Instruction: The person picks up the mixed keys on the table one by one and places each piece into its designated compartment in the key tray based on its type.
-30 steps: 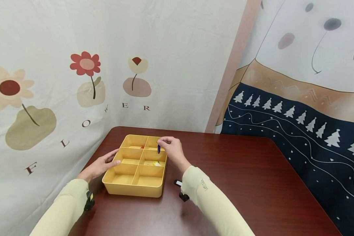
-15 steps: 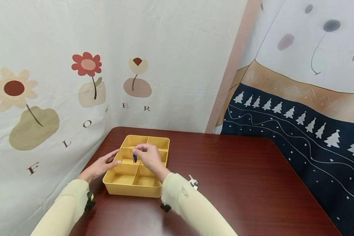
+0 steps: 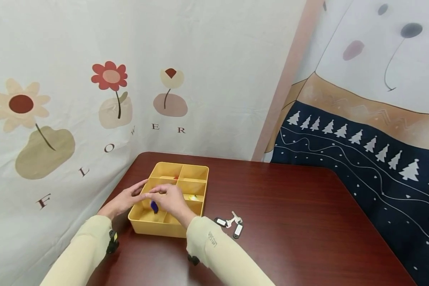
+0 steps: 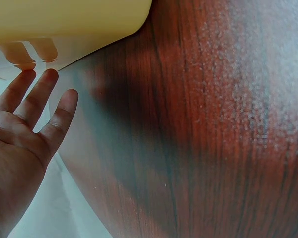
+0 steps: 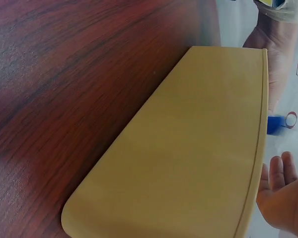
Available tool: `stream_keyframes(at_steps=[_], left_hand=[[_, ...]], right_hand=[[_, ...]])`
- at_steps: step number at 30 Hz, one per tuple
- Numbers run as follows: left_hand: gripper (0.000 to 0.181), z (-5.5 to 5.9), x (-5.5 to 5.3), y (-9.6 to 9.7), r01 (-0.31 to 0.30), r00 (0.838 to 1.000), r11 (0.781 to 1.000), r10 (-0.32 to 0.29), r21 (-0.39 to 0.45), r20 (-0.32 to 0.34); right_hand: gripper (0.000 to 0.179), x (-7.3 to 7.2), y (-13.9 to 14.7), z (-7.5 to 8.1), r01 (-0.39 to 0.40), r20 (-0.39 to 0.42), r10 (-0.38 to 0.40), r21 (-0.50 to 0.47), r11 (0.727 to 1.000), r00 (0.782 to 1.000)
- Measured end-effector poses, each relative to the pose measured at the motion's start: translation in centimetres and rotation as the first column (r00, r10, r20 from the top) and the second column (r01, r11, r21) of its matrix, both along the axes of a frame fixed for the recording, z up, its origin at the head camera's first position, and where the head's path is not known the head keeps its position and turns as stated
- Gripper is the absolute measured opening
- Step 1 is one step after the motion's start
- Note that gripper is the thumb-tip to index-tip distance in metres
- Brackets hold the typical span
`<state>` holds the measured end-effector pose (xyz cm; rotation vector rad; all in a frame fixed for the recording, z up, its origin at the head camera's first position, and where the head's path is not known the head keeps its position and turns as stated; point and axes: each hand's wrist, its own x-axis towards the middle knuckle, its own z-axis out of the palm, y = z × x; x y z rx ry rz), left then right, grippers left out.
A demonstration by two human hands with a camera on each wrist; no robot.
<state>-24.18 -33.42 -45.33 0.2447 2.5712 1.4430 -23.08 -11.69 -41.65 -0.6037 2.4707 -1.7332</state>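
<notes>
A yellow box divided into several compartments stands on the table. My right hand pinches a small blue key tag between thumb and fingertips, over the near-left compartment. That tag looks blurred beyond the box rim in the right wrist view; whether keys hang from it cannot be made out. At the box's left side, my left hand rests with its thumb by the rim. Its straight fingers lie along the outer wall in the left wrist view. Partly seen inside are a yellow-and-white piece and a red piece.
Keys with black-framed tags lie on the brown table, right of the box and close to my right sleeve. Printed cloth hangs behind the table and along its left side.
My right hand has carried the blue tag leftward and nearer, from the far-right compartment to the near-left one. The keys on the table have come into fuller view. My left hand stays at the box.
</notes>
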Motion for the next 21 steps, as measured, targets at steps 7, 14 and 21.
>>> stream_keyframes(at_steps=[7, 14, 21], left_hand=[[0.080, -0.1, -0.2, 0.1, -0.012, 1.000, 1.000, 0.012, 0.011, 0.027], [0.078, -0.1, -0.4, 0.3, -0.022, 0.999, 1.000, 0.022, 0.006, 0.042], [0.077, 0.0, -0.4, 0.4, -0.015, 0.999, 1.000, 0.014, 0.023, 0.041]], right_hand=[[0.016, -0.5, 0.9, 0.2, -0.041, 0.005, 0.041, 0.013, 0.999, 0.999], [0.015, -1.5, 3.5, 1.4, -0.026, -0.014, 0.026, 0.005, 1.000, 1.000], [0.018, -3.2, 7.2, 2.0, 0.002, -0.017, -0.002, -0.023, 1.000, 1.000]])
